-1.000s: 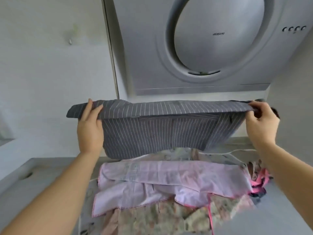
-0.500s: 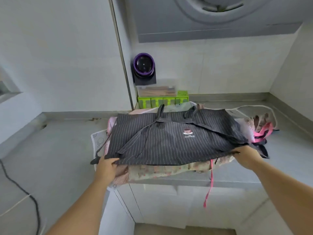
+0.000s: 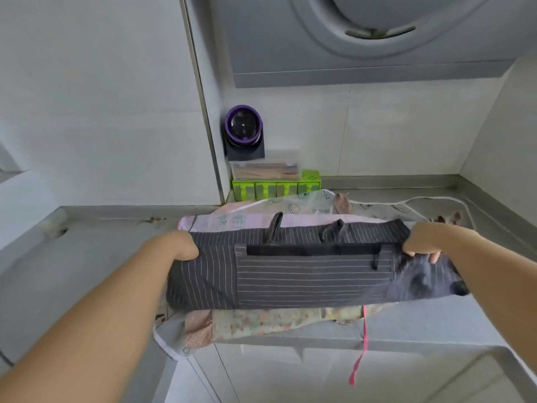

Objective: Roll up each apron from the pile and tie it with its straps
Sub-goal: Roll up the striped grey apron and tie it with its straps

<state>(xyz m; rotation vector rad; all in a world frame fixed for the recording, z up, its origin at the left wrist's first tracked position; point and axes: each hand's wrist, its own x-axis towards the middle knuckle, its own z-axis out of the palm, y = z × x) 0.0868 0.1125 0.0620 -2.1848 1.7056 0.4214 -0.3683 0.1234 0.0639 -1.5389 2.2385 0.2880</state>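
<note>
Fig.: apron (image 3: 305, 282) on pile (image 3: 261, 322), long axis L–R.
L hand (image 3: 181, 245), R hand (image 3: 422, 242) grip opposite ends, fingers curled in cloth; I'd roll fwd.

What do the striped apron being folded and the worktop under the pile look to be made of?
The striped apron looks like thin woven cloth, perhaps cotton or a blend. It is matte, folds softly and bunches at its right end. The worktop looks like brushed stainless steel, given its grey dull sheen and folded-up back lip, though it may be another metal.
</note>
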